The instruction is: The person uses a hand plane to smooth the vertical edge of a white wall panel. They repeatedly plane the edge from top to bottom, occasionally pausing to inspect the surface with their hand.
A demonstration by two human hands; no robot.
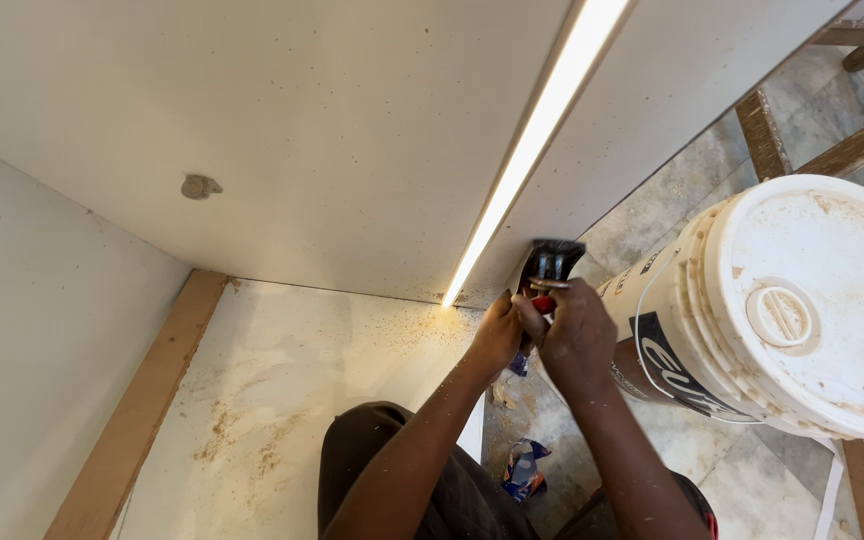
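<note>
White cabinet panel — 1 light strip, 2 hands, left hand, right hand, 1 brush, 1 bucket

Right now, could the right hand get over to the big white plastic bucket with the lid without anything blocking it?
Probably yes. The right hand sits right beside the big white plastic bucket, with nothing visible between them. It is busy, though: both it and the left hand grip a red-handled tool, so it would have to let go first.

The light strip runs along the panel. At its near end, both hands meet: left hand just left of the right hand, together gripping a tool. Right of the strip stands the bucket; far left of it lies the wooden batten.
</note>
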